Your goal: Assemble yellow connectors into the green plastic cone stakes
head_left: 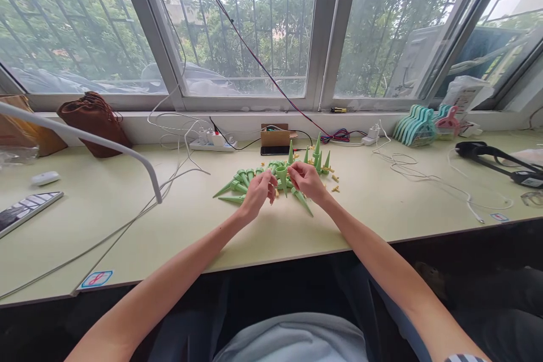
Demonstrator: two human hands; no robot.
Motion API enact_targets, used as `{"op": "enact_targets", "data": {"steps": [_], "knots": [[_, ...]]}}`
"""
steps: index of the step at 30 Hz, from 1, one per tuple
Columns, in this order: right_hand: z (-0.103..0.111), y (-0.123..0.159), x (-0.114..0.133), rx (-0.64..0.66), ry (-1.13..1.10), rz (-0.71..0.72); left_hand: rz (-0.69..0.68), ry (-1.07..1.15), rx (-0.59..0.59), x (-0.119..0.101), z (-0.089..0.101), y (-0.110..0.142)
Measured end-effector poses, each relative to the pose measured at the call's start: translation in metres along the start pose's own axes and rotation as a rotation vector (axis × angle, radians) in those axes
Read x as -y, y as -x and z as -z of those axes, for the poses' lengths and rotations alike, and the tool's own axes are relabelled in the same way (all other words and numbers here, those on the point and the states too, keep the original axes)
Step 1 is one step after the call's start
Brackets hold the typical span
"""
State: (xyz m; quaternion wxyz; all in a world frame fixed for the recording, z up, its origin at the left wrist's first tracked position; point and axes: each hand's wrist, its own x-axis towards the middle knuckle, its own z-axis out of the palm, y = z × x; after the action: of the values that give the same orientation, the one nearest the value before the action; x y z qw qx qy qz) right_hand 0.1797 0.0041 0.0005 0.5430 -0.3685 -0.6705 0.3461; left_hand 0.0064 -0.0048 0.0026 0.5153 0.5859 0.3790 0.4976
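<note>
Between my hands a green plastic cone-shaped spike (pixel 281 178) is held upright, its wide mouth up and its point down. My left hand (pixel 258 192) is closed, thumb and fingers at the spike's left side. My right hand (pixel 307 179) is pinched close to the rim on the right; whatever lies between those fingertips is too small to make out. Under and around the hands lie several more green spikes (pixel 231 186). Others (pixel 318 153) stand points up behind my right hand. Small yellow plastic pieces (pixel 335 188) are scattered beside them.
Behind the pile are a small cardboard box (pixel 275 136) and a dark phone (pixel 278 150). White cables (pixel 169 178) and a grey curved tube (pixel 144 161) cross the left side. Clothes hangers (pixel 416 126) and black glasses (pixel 496 161) are at right; a brown pouch (pixel 93 124) sits left.
</note>
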Motion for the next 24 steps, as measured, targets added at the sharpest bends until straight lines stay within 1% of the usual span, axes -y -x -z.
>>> {"op": "enact_targets", "data": {"steps": [3, 5, 8, 15, 19, 21, 24], "knots": [[-0.0009, 0.0005, 0.0008, 0.025, 0.007, 0.007, 0.207, 0.07, 0.111, -0.0019, 0.0035, -0.0009], [-0.0017, 0.0009, 0.0007, 0.054, 0.022, 0.011, 0.32, 0.08, 0.174, -0.0014, 0.0048, -0.0015], [-0.0021, 0.0014, -0.0007, 0.093, 0.039, 0.013, 0.408, 0.082, 0.224, 0.0003, 0.0052, -0.0021], [-0.0003, 0.0012, -0.0008, 0.123, 0.046, 0.026, 0.468, 0.158, 0.228, -0.0008, 0.0053, -0.0013], [0.0004, 0.0009, 0.0004, 0.132, 0.039, 0.026, 0.476, 0.171, 0.225, -0.0017, 0.0068, -0.0008], [0.0009, 0.0008, 0.0004, 0.134, 0.041, 0.022, 0.449, 0.161, 0.228, -0.0015, 0.0074, -0.0006], [0.0016, 0.0009, 0.0003, 0.143, 0.028, 0.019, 0.358, 0.102, 0.225, -0.0013, 0.0073, 0.0]]}}
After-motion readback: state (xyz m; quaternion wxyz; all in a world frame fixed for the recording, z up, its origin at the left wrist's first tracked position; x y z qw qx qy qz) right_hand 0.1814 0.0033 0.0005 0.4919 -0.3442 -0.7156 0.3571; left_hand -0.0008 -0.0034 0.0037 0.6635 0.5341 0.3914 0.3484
